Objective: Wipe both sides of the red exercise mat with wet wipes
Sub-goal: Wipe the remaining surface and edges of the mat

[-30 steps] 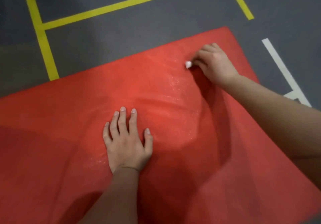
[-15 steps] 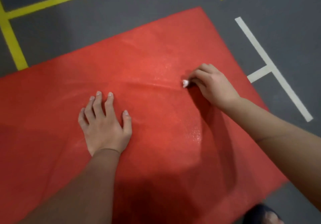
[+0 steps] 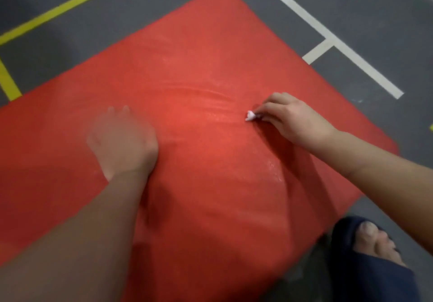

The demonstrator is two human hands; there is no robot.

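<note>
While I'm watching the head feed from my end, the red mat (image 3: 210,67) lies flat on the grey floor (image 3: 351,8), turned so one corner points to the top of the picture. It's a thin, foam-looking sheet with a fine pebbly grain. A few shallow creases run across the middle, and there are shiny wet speckles around the middle and toward the right corner.

The right hand (image 3: 293,119) is curled over the middle-right part of the mat. Its fingertips pinch a small scrunched white wipe (image 3: 250,115) down against the surface, with just a crumpled tuft poking out past the fingers.

The left hand (image 3: 121,137) is over the left-middle of the mat and pretty smeared by blur. Its fingers look stretched out straight with nothing in them. Can't tell if it's pressing on the mat or just above it.

Off the mat, flat yellow lines (image 3: 65,6) run past the far left edge, and white tape lines (image 3: 339,44) make a T past the far right edge. A foot in a dark blue open-toe slipper (image 3: 365,266) is on the floor just beside the near right edge.
</note>
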